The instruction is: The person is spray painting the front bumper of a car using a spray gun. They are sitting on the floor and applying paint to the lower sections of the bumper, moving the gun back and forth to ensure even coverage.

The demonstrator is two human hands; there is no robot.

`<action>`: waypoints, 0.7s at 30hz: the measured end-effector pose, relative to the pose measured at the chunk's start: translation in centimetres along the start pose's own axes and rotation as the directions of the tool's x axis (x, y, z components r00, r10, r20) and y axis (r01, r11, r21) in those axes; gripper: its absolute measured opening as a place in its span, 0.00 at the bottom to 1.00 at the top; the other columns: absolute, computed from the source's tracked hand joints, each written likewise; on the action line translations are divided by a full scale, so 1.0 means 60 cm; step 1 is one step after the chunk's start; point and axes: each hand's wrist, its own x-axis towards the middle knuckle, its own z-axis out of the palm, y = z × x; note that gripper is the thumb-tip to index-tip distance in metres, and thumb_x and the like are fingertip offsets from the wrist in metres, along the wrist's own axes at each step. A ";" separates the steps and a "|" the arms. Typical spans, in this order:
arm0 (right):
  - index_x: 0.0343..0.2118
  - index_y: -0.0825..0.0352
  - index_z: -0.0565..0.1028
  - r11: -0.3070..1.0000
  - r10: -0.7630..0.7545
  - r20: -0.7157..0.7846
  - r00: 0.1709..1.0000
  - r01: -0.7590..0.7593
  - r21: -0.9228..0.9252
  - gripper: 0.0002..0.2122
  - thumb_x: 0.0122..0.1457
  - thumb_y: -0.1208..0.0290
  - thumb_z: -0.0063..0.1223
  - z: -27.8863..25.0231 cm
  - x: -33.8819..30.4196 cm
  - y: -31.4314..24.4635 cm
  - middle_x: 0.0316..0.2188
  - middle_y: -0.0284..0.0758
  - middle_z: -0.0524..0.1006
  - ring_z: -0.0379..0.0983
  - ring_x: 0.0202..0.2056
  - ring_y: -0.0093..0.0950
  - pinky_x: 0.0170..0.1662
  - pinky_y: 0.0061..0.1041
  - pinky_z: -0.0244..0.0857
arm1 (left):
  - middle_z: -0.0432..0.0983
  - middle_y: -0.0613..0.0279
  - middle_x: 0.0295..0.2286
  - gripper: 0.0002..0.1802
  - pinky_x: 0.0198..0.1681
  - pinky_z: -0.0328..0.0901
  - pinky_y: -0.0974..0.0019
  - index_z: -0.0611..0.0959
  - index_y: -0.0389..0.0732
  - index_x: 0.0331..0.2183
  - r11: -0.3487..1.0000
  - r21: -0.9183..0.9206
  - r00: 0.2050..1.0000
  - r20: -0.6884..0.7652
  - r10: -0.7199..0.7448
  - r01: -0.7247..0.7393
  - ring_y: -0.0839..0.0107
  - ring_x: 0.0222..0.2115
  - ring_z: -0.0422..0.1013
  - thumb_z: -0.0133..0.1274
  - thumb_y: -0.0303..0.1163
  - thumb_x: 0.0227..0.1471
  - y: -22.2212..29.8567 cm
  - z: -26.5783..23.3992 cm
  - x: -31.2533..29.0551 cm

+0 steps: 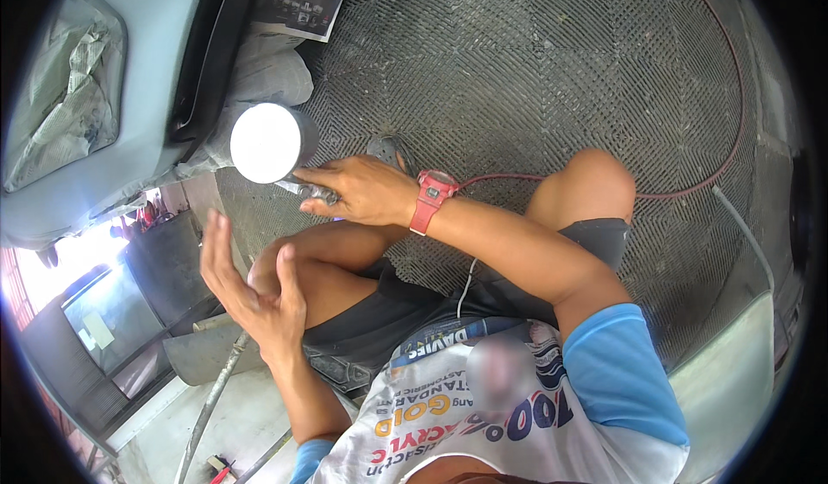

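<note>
My right hand (362,192), with a red watch on its wrist, is wrapped round a metal spray gun (308,191). A round cup (266,143) sits on top of the gun, its upper face bright white. Most of the gun's handle is hidden beneath the fingers. My left hand (259,298) is raised just below and left of the gun, fingers stretched out and thumb apart, holding nothing. Both hands are close to a pale grey vehicle body (151,96) on the left, which has dark trim (211,53) along its edge.
Crumpled masking sheet (73,109) covers an opening in the vehicle body. A printed paper sheet (302,1) hangs at the top. A red hose (737,96) curves over the textured floor mat (517,70) at the right. A pole (211,406) slants across the lower left.
</note>
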 end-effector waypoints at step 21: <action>0.68 0.52 0.77 0.947 0.092 0.061 0.994 -0.106 0.304 0.25 0.70 0.58 0.62 -0.045 -0.008 0.004 0.16 0.49 0.74 0.74 0.20 0.43 0.36 0.47 0.68 | 0.67 0.49 0.69 0.43 0.71 0.60 0.48 0.72 0.45 0.71 0.995 -0.083 0.921 0.390 -0.022 0.059 0.51 0.70 0.64 0.68 0.48 0.62 -0.058 0.090 0.240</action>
